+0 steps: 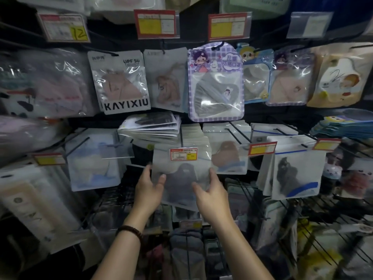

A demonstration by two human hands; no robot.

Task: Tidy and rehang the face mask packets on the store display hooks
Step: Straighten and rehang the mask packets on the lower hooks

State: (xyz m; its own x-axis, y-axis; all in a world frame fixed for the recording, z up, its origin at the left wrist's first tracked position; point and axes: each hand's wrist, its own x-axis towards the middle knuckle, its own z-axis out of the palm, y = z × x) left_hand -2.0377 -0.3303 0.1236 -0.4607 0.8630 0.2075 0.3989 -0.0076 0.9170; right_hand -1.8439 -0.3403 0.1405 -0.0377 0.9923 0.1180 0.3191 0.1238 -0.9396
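Observation:
A frosted packet with a dark face mask [180, 174] hangs at the middle of the display, below a red and yellow price tag [183, 154]. My left hand [150, 185] grips its left edge, thumb on the front. My right hand [210, 190] holds its right edge, thumb across the front. Behind the packet more packets sit on the same hook [181, 136]. A stack of packets [150, 128] lies tilted just above and to the left.
Rows of mask packets hang all around: a KAYIXIU packet [123, 83], a purple cartoon packet [216, 83], a brown-mask packet [228, 156], a black-mask packet [296, 174]. Black wire hooks [302, 225] jut out at lower right. Price tags [156, 23] line the top.

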